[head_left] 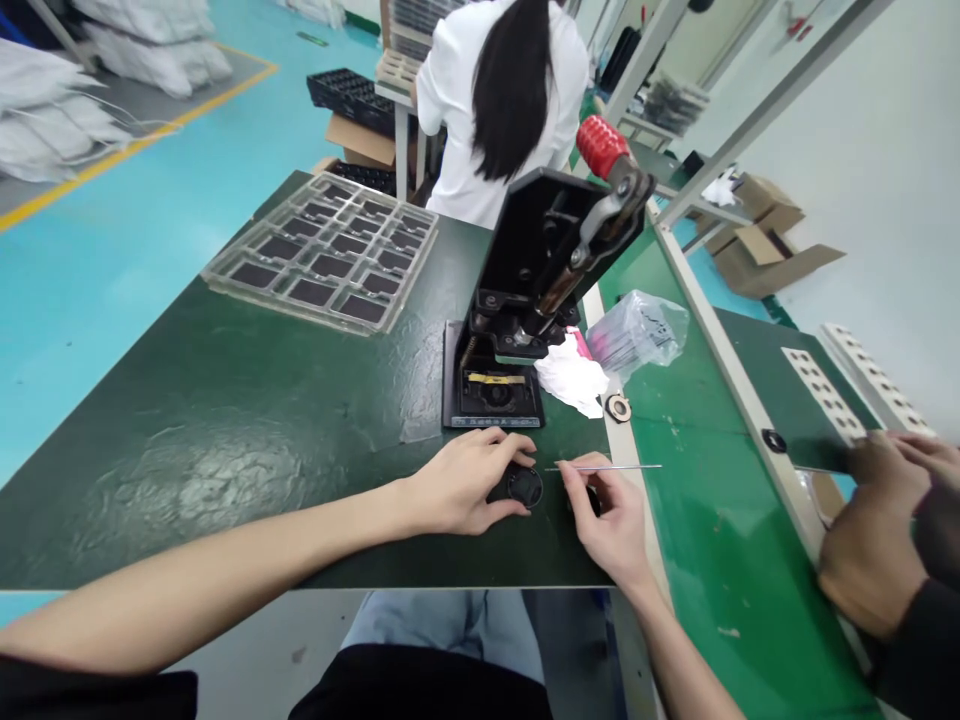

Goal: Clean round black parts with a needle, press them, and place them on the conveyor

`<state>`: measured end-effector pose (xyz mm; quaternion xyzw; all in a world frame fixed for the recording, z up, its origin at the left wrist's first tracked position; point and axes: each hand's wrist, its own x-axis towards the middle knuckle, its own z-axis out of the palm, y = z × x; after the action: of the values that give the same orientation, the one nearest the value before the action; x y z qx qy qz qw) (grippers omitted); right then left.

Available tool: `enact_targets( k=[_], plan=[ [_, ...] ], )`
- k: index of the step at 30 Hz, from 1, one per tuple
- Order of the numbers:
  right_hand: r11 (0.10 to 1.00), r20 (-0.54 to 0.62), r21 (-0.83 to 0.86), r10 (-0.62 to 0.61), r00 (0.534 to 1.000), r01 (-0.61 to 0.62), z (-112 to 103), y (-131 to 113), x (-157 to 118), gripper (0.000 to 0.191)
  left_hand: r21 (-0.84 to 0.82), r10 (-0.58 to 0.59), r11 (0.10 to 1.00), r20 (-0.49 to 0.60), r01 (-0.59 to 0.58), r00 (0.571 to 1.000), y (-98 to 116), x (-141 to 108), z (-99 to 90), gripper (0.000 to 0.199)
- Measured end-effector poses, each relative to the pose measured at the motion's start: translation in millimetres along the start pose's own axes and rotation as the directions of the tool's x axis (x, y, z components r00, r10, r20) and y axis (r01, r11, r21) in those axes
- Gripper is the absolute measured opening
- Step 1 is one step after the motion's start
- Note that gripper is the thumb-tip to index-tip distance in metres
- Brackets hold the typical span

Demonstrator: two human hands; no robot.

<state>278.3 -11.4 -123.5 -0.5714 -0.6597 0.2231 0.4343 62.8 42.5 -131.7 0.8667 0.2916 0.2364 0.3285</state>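
Observation:
My left hand (472, 485) is closed around a small round black part (525, 486) on the dark green table, fingers on its far side and thumb on the near side. My right hand (611, 515) pinches a thin metal rod (634, 466), its tip pointing left toward the black part but apart from it. Another dark piece (592, 500) shows partly under the right fingers; whether it is held I cannot tell. Just beyond my hands stands a black hand press (525, 290) with a red grip (601, 147) and a yellow strip (495, 379) in its base.
A clear tray (319, 250) of dark rectangular pieces lies at the back left. White cloth (571, 375), a plastic bag (637, 330) and a ring-shaped part (618, 407) are right of the press. A co-worker's hands (877, 520) are far right; another person (502, 100) sits ahead.

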Motion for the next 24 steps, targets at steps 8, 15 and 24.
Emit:
enact_targets(
  k=[8, 15, 24],
  plan=[
    [0.994, 0.057, -0.075, -0.075, 0.996, 0.079, -2.3, 4.6, -3.1, 0.015, 0.017, 0.001, 1.0, 0.004, -0.001, 1.0, 0.7, -1.6, -2.5, 0.057],
    [0.982, 0.105, -0.103, -0.145, 0.984, 0.155, -4.2, 2.4, -2.3, 0.01, 0.045, 0.024, 0.999, 0.01, -0.024, 1.0, 2.1, -3.3, -2.2, 0.055],
    [0.979, 0.105, -0.107, -0.162, 0.981, 0.173, -2.1, 0.0, -0.9, 0.011, 0.047, 0.039, 0.998, 0.004, -0.039, 0.999, 1.9, -2.5, -2.0, 0.052]
  ],
)
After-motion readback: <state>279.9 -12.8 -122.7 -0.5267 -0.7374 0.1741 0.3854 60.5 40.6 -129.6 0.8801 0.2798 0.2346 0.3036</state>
